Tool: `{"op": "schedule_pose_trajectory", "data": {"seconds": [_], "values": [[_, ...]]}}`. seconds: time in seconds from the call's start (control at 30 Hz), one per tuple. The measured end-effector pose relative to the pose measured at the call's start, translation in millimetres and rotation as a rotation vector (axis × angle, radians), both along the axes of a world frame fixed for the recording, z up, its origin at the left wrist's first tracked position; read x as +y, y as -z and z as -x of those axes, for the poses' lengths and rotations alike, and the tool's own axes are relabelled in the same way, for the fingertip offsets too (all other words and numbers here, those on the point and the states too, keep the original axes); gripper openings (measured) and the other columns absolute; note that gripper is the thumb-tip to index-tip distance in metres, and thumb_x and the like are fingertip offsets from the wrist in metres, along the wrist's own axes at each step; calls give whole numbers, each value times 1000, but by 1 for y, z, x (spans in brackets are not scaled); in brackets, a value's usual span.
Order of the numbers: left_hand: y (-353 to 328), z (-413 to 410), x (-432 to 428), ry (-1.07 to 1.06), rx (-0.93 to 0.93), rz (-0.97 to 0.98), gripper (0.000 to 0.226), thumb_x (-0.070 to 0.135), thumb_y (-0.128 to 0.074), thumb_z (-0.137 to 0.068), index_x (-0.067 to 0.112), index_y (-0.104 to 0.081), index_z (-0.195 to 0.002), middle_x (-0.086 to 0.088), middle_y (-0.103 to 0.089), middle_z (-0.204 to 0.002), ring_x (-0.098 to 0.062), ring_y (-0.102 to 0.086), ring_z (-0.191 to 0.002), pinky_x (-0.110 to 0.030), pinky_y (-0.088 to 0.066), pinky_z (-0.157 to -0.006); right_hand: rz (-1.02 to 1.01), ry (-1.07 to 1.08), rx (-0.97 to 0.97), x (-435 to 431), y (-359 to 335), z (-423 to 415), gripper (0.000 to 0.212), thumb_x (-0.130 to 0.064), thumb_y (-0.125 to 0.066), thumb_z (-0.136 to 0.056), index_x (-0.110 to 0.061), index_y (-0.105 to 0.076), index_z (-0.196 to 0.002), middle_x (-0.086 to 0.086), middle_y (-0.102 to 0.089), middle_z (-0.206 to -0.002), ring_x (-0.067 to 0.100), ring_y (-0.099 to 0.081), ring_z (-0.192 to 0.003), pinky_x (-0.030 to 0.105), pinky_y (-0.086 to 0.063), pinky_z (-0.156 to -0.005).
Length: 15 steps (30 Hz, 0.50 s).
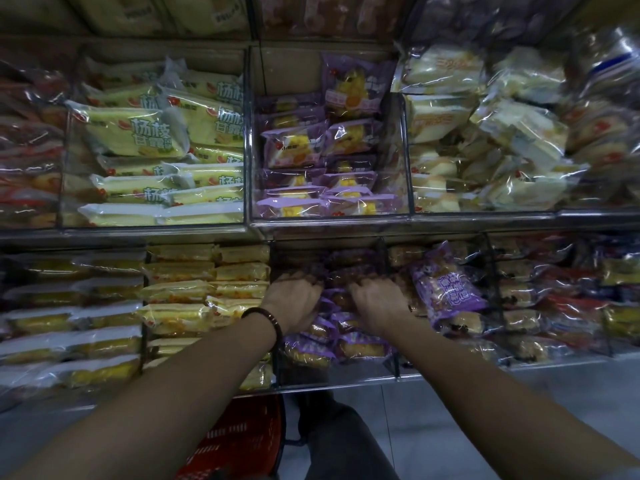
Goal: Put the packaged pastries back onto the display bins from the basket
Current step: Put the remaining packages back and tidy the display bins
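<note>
Both my hands reach into the lower middle clear bin (pixel 337 382), which is full of purple pastry packs (pixel 360 346). My left hand (pixel 294 301), with a dark bead bracelet on its wrist, has its fingers curled down over the packs at the bin's left side. Just to its right, my right hand (pixel 377 303) curls its fingers over packs in the same pile. The fingertips of both hands are hidden among the wrappers. One larger purple pack (pixel 446 289) leans tilted over the bin's right divider. The red basket (pixel 239 441) stands on the floor below, between my arms; its contents are not visible.
Clear bins line two shelf levels. Above are yellow-green cake packs (pixel 156 133), purple packs (pixel 322 161) and pale sandwich packs (pixel 491 133). Yellow cake packs (pixel 194 292) fill the bin to the left of my hands, and mixed packs (pixel 540 296) lie to the right. My leg (pixel 339 441) stands beside the basket.
</note>
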<state>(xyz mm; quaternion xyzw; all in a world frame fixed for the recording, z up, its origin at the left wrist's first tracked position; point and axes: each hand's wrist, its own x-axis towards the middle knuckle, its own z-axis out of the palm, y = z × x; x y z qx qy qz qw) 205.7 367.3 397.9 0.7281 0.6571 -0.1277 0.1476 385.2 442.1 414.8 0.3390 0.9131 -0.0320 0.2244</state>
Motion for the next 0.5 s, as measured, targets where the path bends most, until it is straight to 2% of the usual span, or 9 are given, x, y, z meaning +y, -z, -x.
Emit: {"op": "schedule_pose_trajectory", "data": {"seconds": [0.17, 0.33, 0.5], "values": [[12, -1, -5, -110, 25, 90, 40, 53, -65, -94, 30, -62, -127, -3, -68, -120, -29, -63, -115, -43, -54, -96, -59, 69, 48, -6, 17, 7, 48, -55, -67, -88, -24, -60, -124, 2, -70, -112, 26, -68, -97, 35, -44, -74], [15, -7, -10, -91, 130, 14, 28, 54, -56, -100, 37, -65, -119, 0, -72, -110, -26, -64, -108, -40, -51, -93, -113, 69, 78, -9, 21, 5, 32, -24, -66, -90, -27, -66, -122, 2, -74, -106, 27, -68, -100, 34, -49, -81], [7, -12, -7, -99, 215, 27, 19, 42, -57, -99, 35, -67, -114, -2, -73, -105, -30, -64, -105, -44, -46, -94, -162, 81, 159, -4, 14, 2, 28, -22, -69, -87, -30, -70, -114, 1, -74, -101, 27, -68, -96, 37, -49, -81]]}}
